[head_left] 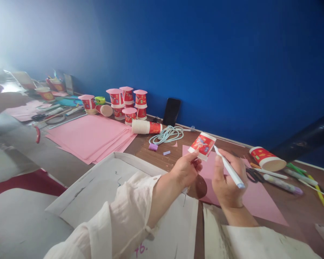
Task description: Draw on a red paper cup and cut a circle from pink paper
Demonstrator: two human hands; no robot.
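My left hand (pixel 186 169) pinches a flattened piece of red printed paper cup (pixel 202 145) and holds it up over the table. My right hand (pixel 228 180) grips a white marker pen (pixel 229 167) whose tip touches the right edge of that cup piece. Both hands hover above a pink paper sheet (pixel 256 201) lying on the brown table (pixel 156 154). Cream sleeves cover both of my forearms.
A stack of pink sheets (pixel 89 136), upturned red cups with pink lids (pixel 128 102), a lying cup stack (pixel 146 127), a coiled cable (pixel 167 134), a phone (pixel 171 111), scissors (pixel 255 175), another cup (pixel 267 159), pens (pixel 299 178). Another person's arm (pixel 5 100) at far left.
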